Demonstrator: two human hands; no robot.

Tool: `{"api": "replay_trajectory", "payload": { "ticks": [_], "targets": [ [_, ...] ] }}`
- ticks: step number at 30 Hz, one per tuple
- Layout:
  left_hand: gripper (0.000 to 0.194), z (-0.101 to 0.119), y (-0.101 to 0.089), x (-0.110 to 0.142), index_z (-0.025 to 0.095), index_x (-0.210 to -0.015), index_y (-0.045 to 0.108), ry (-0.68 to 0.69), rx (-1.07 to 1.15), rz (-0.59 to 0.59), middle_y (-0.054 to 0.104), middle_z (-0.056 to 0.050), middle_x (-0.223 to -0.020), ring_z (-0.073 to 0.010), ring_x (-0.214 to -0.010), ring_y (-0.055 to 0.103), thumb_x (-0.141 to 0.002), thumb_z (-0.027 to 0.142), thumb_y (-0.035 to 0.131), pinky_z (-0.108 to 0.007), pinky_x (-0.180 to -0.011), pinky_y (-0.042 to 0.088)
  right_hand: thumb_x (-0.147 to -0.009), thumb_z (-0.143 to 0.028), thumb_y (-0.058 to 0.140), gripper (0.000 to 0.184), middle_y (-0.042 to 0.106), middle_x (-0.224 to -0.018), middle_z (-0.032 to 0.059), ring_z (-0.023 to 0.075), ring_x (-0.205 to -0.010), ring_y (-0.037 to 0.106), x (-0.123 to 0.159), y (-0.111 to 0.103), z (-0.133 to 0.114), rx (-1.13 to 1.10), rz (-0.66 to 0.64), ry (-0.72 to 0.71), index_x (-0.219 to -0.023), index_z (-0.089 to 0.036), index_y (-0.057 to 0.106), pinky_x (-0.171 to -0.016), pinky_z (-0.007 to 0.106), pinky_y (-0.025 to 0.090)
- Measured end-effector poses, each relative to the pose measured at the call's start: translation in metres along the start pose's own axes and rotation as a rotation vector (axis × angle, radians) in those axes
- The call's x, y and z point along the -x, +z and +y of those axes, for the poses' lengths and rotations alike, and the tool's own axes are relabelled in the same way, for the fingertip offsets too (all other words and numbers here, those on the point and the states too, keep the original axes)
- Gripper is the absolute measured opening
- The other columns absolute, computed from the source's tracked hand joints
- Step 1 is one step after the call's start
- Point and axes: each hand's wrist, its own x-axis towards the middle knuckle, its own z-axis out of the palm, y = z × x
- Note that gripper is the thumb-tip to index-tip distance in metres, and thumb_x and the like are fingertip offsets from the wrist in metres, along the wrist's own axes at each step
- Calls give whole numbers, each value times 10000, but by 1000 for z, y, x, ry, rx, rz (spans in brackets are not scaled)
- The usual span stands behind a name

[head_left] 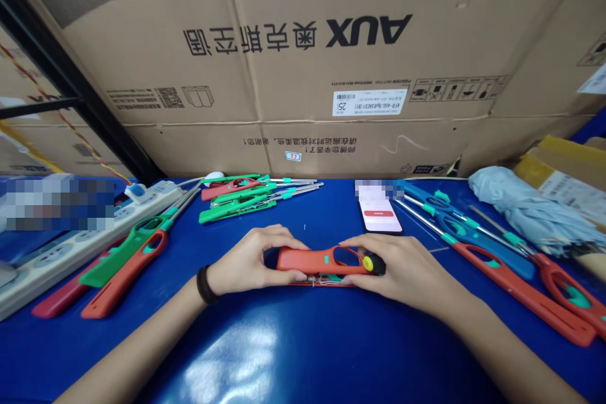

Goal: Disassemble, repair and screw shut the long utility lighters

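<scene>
Both hands grip an orange utility lighter (307, 260) held low over the blue tabletop in the middle. The two halves of its handle shell stand slightly apart, with metal and green parts showing in the gap. My left hand (255, 259) is closed on its left end, thumb below and fingers above. At the other end my right hand (402, 271) pinches the lighter near its trigger loop. A black piece with a yellow round end (373, 264) sits against the right fingers; whether it is a separate tool I cannot tell.
Opened green and red lighters (246, 197) lie behind the hands. More lighters rest left (125, 271) and right (525, 290). A phone (379, 211) lies behind my right hand. A power strip (95, 233) runs along the left; a large cardboard box (293, 88) walls off the back.
</scene>
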Motion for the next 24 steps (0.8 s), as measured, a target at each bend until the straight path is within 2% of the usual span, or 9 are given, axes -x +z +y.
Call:
{"api": "replay_trajectory", "payload": {
  "ticks": [3, 7, 14, 19, 24],
  "targets": [
    [284, -1, 0, 2, 207, -1027, 685, 52, -126, -19, 692, -50, -972, -192, -890, 604, -776, 338, 703, -326, -861, 438, -707, -447, 752, 399, 718, -947, 3, 211, -804, 673, 0, 2, -2, -13, -39, 8, -1040, -264, 631, -667, 280, 481],
    [270, -3, 2, 4, 218, -983, 693, 49, -205, -48, 678, -41, -976, -199, -903, 597, -751, 353, 720, -336, -871, 419, -702, -422, 765, 351, 689, -964, -4, 201, -850, 658, -1, 5, -2, -29, -41, -13, -969, -247, 619, -677, 276, 471],
    [291, -7, 1, 4, 221, -957, 690, 32, -265, -76, 674, -32, -955, -197, -880, 595, -727, 396, 731, -332, -862, 401, -707, -477, 749, 406, 687, -974, -5, 216, -877, 656, -1, 9, -1, -24, -80, -8, -1033, -264, 636, -686, 291, 470],
    [296, -6, 0, 4, 218, -940, 689, 25, -282, -79, 672, -25, -928, -193, -855, 588, -720, 409, 738, -333, -858, 391, -779, -429, 696, 271, 689, -952, -14, 197, -836, 657, 1, 7, -1, -21, -82, 14, -995, -269, 664, -676, 287, 464],
    [283, -4, 1, 4, 214, -924, 692, 31, -286, -83, 672, -27, -919, -186, -837, 586, -729, 415, 726, -323, -847, 390, -773, -436, 693, 268, 694, -946, -16, 200, -817, 658, 2, 5, 1, -10, -87, 30, -984, -273, 672, -666, 293, 460]
  ]
}}
